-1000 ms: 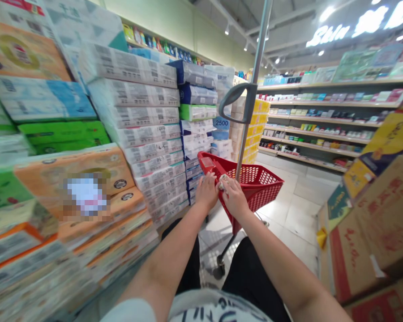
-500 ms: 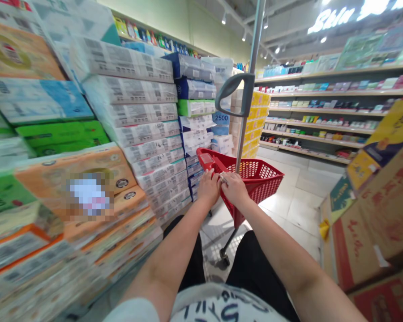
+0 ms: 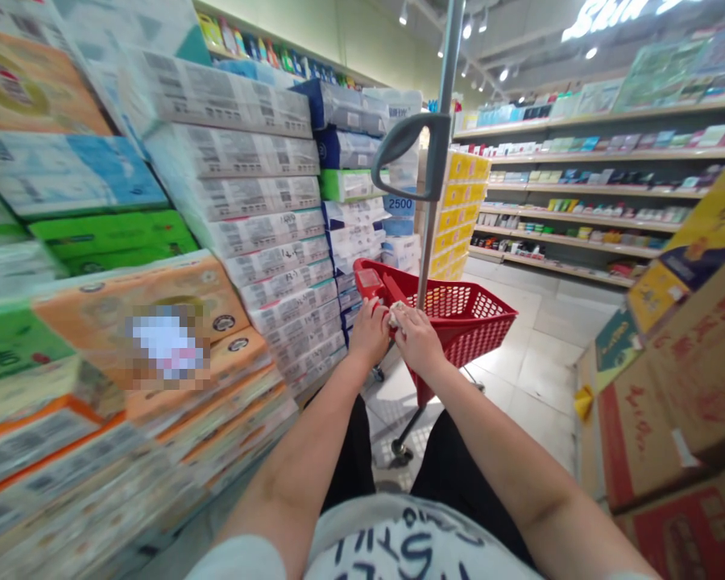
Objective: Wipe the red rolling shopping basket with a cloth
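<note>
A red plastic shopping cart with perforated sides stands just in front of me. My left hand is closed on its red handle. Beside it, my right hand is closed near the same handle, with a small pale crumpled thing at its fingertips, too small to make out. A metal pole with a grey loop grip rises upright from the cart.
Stacked white paper packs and orange tissue packs line the left. Cardboard boxes stand at the right. Beyond are yellow boxes and shelves of goods. Pale floor tiles run between them.
The view has shifted slightly. The cart's basket and a wheel on its far side show more. Both hands remain at the handle, and the pale thing at my right fingertips shows more clearly.
</note>
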`<state>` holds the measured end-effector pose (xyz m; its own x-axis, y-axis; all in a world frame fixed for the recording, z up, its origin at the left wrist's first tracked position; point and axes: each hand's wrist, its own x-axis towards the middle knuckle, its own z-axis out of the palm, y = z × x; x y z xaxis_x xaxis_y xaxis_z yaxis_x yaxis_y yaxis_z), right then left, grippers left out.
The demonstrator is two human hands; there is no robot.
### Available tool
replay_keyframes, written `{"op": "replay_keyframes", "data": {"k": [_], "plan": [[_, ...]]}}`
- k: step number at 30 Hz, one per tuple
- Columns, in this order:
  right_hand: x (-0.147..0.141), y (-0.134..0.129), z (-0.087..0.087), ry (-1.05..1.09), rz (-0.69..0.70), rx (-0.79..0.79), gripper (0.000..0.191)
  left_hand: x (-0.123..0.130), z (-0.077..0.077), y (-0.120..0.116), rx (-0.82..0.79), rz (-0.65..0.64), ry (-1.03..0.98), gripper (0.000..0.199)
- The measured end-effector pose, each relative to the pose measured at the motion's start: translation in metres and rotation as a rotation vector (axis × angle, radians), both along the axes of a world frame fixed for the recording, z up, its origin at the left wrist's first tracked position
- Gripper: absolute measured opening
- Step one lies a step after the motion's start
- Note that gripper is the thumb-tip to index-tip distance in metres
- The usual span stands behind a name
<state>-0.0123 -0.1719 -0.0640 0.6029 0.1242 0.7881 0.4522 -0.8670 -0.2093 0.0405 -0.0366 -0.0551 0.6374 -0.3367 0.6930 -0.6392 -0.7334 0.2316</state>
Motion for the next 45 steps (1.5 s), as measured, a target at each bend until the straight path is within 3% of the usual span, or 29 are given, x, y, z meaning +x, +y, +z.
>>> {"op": "replay_keyframes", "data": {"k": [4, 10, 14, 20, 23, 26, 32, 37, 42, 45], "plan": [[-0.004, 0.005, -0.005, -0.064, -0.043, 0.018, 0.045, -0.001, 0.000, 0.005, -0.025, -0.026, -0.005, 0.029], [-0.001, 0.008, 0.010, 0.017, -0.051, -0.049, 0.040, 0.000, 0.000, 0.005, -0.034, -0.011, -0.033, 0.027], [-0.004, 0.011, 0.004, -0.060, -0.086, -0.024, 0.044, -0.001, 0.000, 0.007, -0.035, -0.052, -0.066, 0.027], [-0.005, 0.011, 0.012, 0.000, -0.126, -0.142, 0.037, 0.006, -0.003, 0.008, -0.104, -0.103, -0.088, 0.032], [-0.009, 0.009, 0.006, -0.046, -0.142, -0.153, 0.042, 0.008, -0.005, 0.007, -0.119, -0.133, -0.087, 0.035], [-0.011, 0.007, -0.001, -0.081, -0.134, -0.131, 0.044, 0.005, -0.007, 0.007, -0.136, -0.117, -0.064, 0.035], [-0.007, 0.004, 0.003, -0.042, -0.101, -0.149, 0.042, 0.007, -0.006, 0.005, -0.153, -0.101, -0.051, 0.033], [-0.013, 0.006, -0.008, -0.128, -0.118, -0.106, 0.043, 0.002, -0.006, 0.000, -0.140, -0.068, -0.071, 0.033], [-0.005, 0.010, 0.004, -0.065, -0.128, -0.067, 0.038, 0.000, -0.007, -0.002, -0.115, -0.048, -0.091, 0.035], [-0.006, 0.008, 0.000, -0.090, -0.121, -0.064, 0.041, 0.000, -0.006, -0.002, -0.110, -0.053, -0.082, 0.034]]}}
